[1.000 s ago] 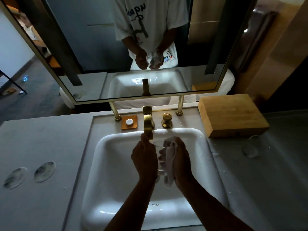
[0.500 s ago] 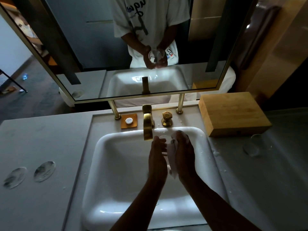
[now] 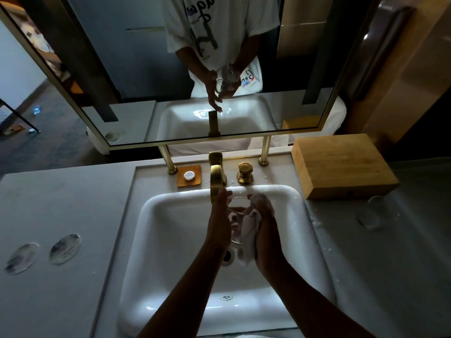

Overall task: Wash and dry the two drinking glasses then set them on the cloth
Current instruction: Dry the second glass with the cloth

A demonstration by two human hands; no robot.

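A clear drinking glass (image 3: 236, 211) is held over the white sink (image 3: 170, 240), just below the spout. My right hand (image 3: 267, 230) grips the glass together with a white cloth (image 3: 249, 231) that is pressed against its side. The straight fingers of my left hand (image 3: 219, 220) lie along the glass's left side; the mirror shows them spread. A second clear glass (image 3: 373, 213) stands on the wet counter at the right, in front of the wooden box.
A gold faucet (image 3: 216, 176) and its handle (image 3: 244, 172) stand behind the basin, beside an orange soap dish (image 3: 189, 175). A wooden box (image 3: 341, 164) sits at the back right. Two round coasters (image 3: 64, 248) lie on the left counter. The mirror (image 3: 122, 69) hangs close above.
My hands have turned the glass and cloth between them; my left hand has gone from wrapping the glass to lying flat against it, nearer the spout.
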